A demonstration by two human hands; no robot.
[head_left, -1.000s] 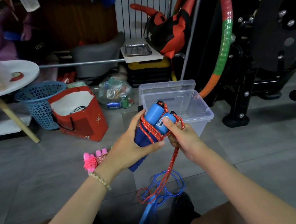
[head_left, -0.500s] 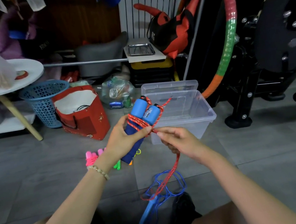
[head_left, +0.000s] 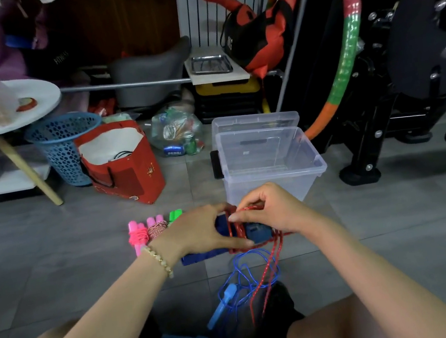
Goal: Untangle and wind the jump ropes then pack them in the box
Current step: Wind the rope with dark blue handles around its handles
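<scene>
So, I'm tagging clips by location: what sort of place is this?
Probably a home gym storage corner: a striped hoop, a black exercise machine and a red-and-black weight bag stand behind the clear box.

Bare arms and knees, pale beaded bracelet [head_left: 159,261] beside the left hand [head_left: 199,233].

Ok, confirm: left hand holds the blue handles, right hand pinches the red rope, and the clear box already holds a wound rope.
No: the head view shows the clear box holding no rope. The left hand does hold the blue handles, the right hand pinches the red rope.
</scene>
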